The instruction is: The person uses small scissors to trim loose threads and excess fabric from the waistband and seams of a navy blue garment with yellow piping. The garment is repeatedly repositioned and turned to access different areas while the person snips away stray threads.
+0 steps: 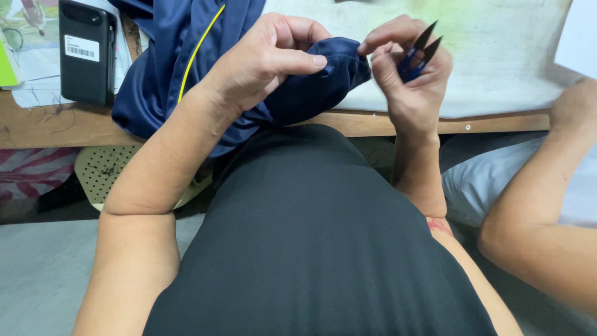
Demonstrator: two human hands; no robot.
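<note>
Navy garment (186, 56) bunched in left hand (267, 59), right hand (407, 68) gripping thread snips (421, 48), handles hidden in palm.

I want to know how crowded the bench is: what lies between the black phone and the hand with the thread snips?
In the head view, the navy garment and the left hand gripping it lie between the phone and right hand.
</note>
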